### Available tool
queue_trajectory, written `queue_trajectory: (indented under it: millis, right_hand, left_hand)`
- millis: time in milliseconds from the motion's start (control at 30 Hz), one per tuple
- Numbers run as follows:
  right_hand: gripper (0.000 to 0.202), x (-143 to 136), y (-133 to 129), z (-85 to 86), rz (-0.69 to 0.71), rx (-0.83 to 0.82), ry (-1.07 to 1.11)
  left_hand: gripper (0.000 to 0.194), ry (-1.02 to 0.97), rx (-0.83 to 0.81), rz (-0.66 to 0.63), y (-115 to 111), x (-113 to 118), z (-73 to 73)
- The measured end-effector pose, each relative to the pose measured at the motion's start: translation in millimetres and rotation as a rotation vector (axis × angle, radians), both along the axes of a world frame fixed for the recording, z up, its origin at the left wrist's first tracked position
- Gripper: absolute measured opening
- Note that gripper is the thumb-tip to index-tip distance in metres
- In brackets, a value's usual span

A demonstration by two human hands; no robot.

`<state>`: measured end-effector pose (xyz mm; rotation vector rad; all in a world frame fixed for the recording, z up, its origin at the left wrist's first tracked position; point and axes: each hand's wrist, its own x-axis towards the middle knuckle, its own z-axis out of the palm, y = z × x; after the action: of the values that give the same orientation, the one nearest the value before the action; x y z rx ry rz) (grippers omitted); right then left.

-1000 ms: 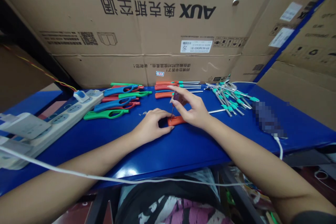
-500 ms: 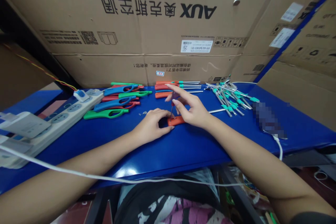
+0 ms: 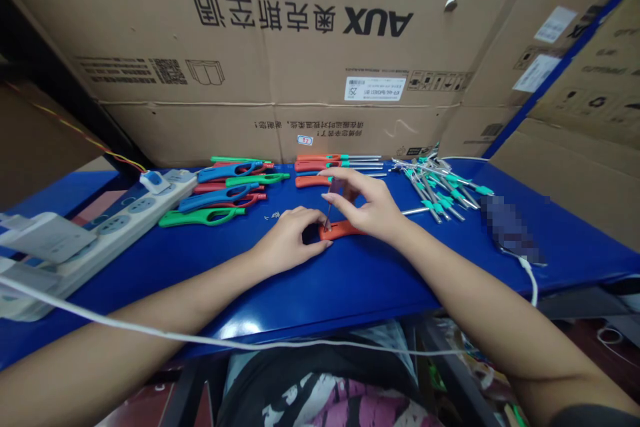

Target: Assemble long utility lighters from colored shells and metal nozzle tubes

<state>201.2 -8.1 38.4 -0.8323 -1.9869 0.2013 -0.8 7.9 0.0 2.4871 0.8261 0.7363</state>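
An orange gas lighter [image 3: 343, 230] lies on the blue tabletop, its metal tube reaching to the right beneath my right hand. My left hand [image 3: 295, 237] pinches the handle's left end between thumb and fingers. In my right hand [image 3: 367, 203] a small screwdriver [image 3: 331, 203] stands nearly upright, its tip on the orange handle. The fingers partly cover the screwdriver's grip. Left of the lighter are several tiny screws [image 3: 273, 215]. Behind my right hand lie several orange lighters [image 3: 313, 165] with metal tubes.
Green, blue and red lighter handles [image 3: 220, 197] are piled on the left, beside a power strip [image 3: 127, 217] with plugs. Metal tubes with teal ends [image 3: 435, 187] form a heap at right, near a blurred dark object [image 3: 513, 230] with a white cable. A white cord [image 3: 225, 343] crosses in front of me.
My right hand has shifted slightly right and its fingers have changed position on the screwdriver, which tilts a little more. My left hand and the lighter look unmoved.
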Motion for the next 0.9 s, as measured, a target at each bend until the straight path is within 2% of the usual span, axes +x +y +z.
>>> queue_trajectory:
  millis: [100, 267, 300, 467, 533, 633, 667, 833, 900]
  right_hand:
    - [0.028, 2.1, 0.1, 0.8, -0.059, 0.067, -0.066]
    - [0.041, 1.3, 0.7, 2.1, 0.135, -0.13, -0.008]
    - [0.04, 1.3, 1.2, 2.1, 0.139, -0.146, 0.013]
    - [0.026, 3.8, 0.6, 3.8, -0.078, 0.047, -0.034]
    - [0.028, 3.4, -0.8, 4.8, -0.02, 0.017, -0.056]
    - [0.037, 1.1, -1.9, 5.0, 0.144, -0.139, -0.013]
    - [0.037, 0.6, -1.8, 4.7, 0.151, -0.152, 0.004]
    - [0.032, 3.9, -0.4, 3.3, -0.094, 0.058, -0.078]
    - [0.035, 4.6, -0.6, 3.1, -0.067, 0.061, -0.092]
  left_hand:
    - [0.017, 0.002, -0.006, 0.001, -0.1, 0.2, 0.3]
    - [0.016, 0.004, -0.003, -0.004, -0.5, -0.2, 1.4]
    - [0.016, 0.005, -0.006, -0.006, -0.6, -0.3, 1.7]
    - [0.015, 0.009, -0.012, -0.012, -0.7, -0.1, 2.3]
    - [0.015, 0.012, -0.006, -0.007, -0.5, -0.1, 1.8]
    - [0.017, 0.01, 0.001, -0.004, -0.4, -0.2, 1.1]
    - [0.017, 0.008, 0.0, -0.005, -0.4, -0.3, 1.1]
    - [0.015, 0.003, -0.024, -0.013, -0.9, -0.3, 2.6]
    - [0.015, 0.003, -0.021, -0.015, -0.8, -0.3, 2.8]
